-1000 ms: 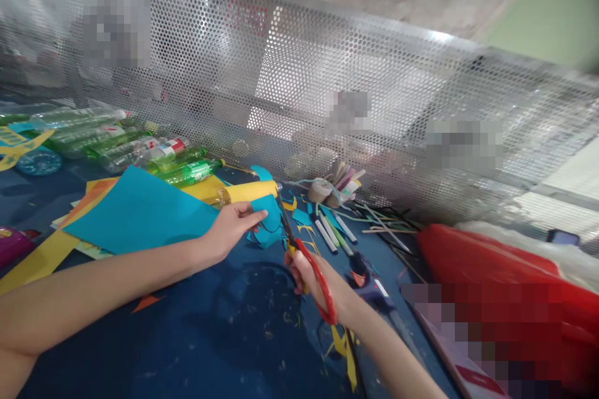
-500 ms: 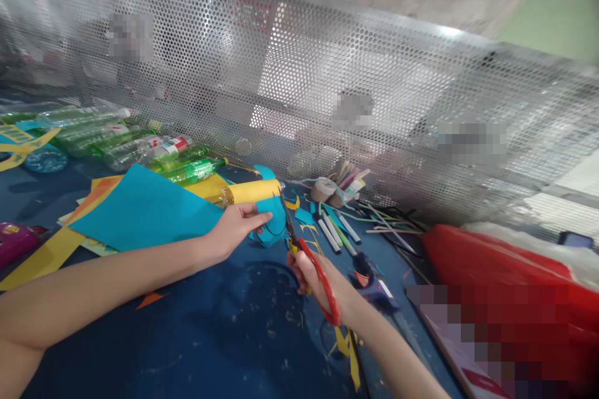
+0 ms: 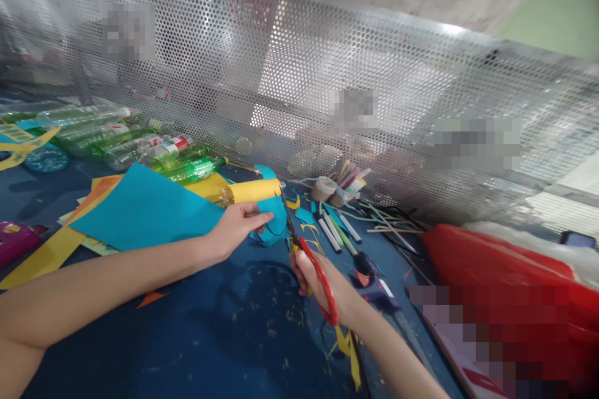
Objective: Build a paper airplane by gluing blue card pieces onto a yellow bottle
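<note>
Between the thumb and fingers of my left hand (image 3: 243, 224) is a small rounded piece of blue paper (image 3: 276, 212). My right hand (image 3: 321, 277) is wrapped round the red handle of a pair of scissors (image 3: 322, 280). The dark blades point up and away, right at the edge of the blue piece. Just behind lies a bottle wrapped in yellow paper (image 3: 253, 191). A large blue paper sheet (image 3: 150, 212) rests left of my left hand, over yellow and orange sheets.
Several plastic bottles (image 3: 196, 170) lie at the back left, along a perforated metal screen (image 3: 196, 56). Markers (image 3: 330, 232), paper scraps and a dark blue glue gun (image 3: 374, 287) are right of the scissors. A red bag (image 3: 496, 268) sits at the far right.
Hardly anything differs. My right hand and the scissors have shifted very slightly; my left hand keeps its hold on the blue paper.
</note>
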A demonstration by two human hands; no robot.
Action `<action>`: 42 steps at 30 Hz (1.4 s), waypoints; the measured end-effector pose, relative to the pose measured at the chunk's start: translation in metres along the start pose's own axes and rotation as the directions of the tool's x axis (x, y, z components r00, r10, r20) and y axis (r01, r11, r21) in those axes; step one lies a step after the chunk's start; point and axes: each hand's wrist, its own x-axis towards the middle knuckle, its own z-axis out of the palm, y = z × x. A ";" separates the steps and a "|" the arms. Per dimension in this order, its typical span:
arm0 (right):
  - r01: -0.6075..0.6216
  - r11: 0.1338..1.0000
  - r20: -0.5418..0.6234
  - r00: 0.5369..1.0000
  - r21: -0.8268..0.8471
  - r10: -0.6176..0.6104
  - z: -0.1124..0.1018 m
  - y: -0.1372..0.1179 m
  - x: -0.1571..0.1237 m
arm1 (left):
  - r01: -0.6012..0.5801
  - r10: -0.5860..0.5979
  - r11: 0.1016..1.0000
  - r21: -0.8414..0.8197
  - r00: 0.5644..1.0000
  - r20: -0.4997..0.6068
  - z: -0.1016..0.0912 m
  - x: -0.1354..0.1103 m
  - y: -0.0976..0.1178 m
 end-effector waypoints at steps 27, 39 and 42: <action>-0.020 0.993 -0.082 0.997 -0.114 0.010 0.000 -0.009 0.000 | 0.053 -0.054 0.995 -0.081 0.999 -0.003 0.000 0.003 -0.004; 0.052 0.985 -0.115 0.991 -0.165 -0.071 0.002 -0.009 0.003 | 0.094 -0.096 0.990 -0.106 0.995 -0.016 0.000 0.002 -0.002; 0.024 0.986 -0.124 0.991 -0.166 -0.045 0.004 -0.010 0.003 | 0.094 -0.096 0.991 -0.097 0.995 -0.025 0.000 0.002 -0.003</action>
